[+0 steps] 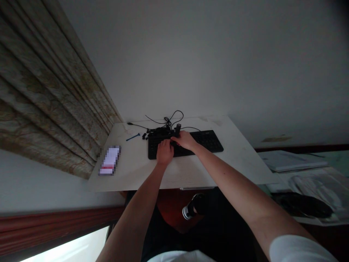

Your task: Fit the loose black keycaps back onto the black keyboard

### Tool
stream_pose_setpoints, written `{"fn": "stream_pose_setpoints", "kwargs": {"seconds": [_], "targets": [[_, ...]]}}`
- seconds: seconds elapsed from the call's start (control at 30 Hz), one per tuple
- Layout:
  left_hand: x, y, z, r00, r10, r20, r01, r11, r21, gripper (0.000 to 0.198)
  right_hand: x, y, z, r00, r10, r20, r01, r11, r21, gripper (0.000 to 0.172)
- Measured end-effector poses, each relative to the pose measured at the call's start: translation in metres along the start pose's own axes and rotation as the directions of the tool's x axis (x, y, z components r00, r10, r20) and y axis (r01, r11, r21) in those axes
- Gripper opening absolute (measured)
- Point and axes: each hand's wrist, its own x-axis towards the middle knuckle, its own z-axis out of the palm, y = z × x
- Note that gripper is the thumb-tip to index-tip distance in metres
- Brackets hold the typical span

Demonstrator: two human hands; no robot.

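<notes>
White tee, dark trousers — arms bare from the sleeve down

A short white sleeve of plain, soft-looking cloth wraps the upper right arm, and the same white shirt shows along the bottom edge of the view. The left arm is bare as far as it shows. Dark trousers sink into shadow below the shirt — too dim for detail — and a dark shoe with a white-banded sole shows beneath the tabletop's edge.
</notes>
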Motion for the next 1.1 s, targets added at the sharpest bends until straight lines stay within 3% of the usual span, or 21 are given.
{"fn": "stream_pose_setpoints", "kwargs": {"seconds": [0.27, 0.5, 0.63, 1.1], "targets": [[0.001, -0.001, 0.001, 1.0, -0.005, 0.009, 0.005, 1.0, 0.001, 0.022, 0.002, -0.006, 0.007, 1.0, -0.02, -0.022, 0.016, 0.989, -0.144, 0.011], [0.001, 0.001, 0.0, 0.999, 0.024, 0.026, -0.025, 0.999, 0.027, 0.013, 0.002, -0.001, 0.009, 0.997, -0.083, -0.005, 0.083, 0.996, -0.015, 0.009], [0.001, 0.001, 0.001, 0.999, 0.036, 0.036, -0.037, 0.999, 0.037, 0.018, -0.001, 0.002, 0.008, 0.994, -0.111, -0.013, 0.112, 0.991, 0.077, 0.011], [0.003, -0.001, 0.004, 0.991, 0.096, 0.095, -0.109, 0.985, 0.136, 0.032, -0.008, -0.004, 0.01, 0.987, -0.151, -0.056, 0.15, 0.988, -0.034, 0.013]]}}
